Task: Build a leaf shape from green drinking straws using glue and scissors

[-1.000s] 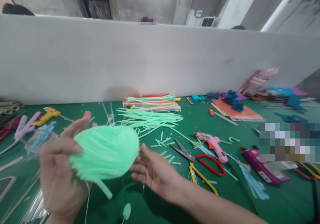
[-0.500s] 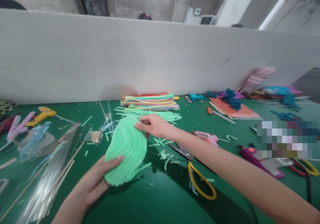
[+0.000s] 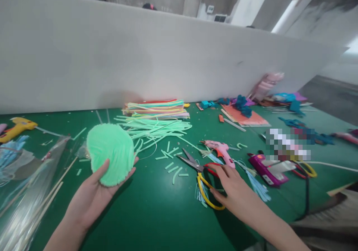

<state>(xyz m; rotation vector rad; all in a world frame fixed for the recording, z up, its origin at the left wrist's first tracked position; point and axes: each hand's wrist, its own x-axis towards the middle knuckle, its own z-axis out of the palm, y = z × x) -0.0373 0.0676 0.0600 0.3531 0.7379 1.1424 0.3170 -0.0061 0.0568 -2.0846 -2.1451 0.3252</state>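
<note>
In the head view, my left hand (image 3: 92, 191) holds a rounded, fuzzy mint-green pad (image 3: 112, 152) made of pipe cleaners laid side by side. My thumb rests on its front and the fingers support it from behind. My right hand (image 3: 231, 189) is over the handles of a pair of scissors (image 3: 199, 168) with one yellow and one red loop. Its thumb is at the yellow loop and its fingers are by the red one, spread apart. The scissors lie on the table with blades parted. Short green pipe cleaner offcuts (image 3: 175, 172) are scattered beside the blades.
Loose green pipe cleaners (image 3: 156, 128) and a multicoloured bundle (image 3: 156, 109) lie near the white partition (image 3: 156, 57). A pink glue gun (image 3: 222, 152) and a purple one (image 3: 267, 171) are at right, a yellow one (image 3: 18, 128) at left. Clear plastic packaging (image 3: 36, 191) lies front left.
My right hand has let go of the green pad and come down to the scissors' handles. The left hand has moved left with the pad and turned it. The view has shifted right.
</note>
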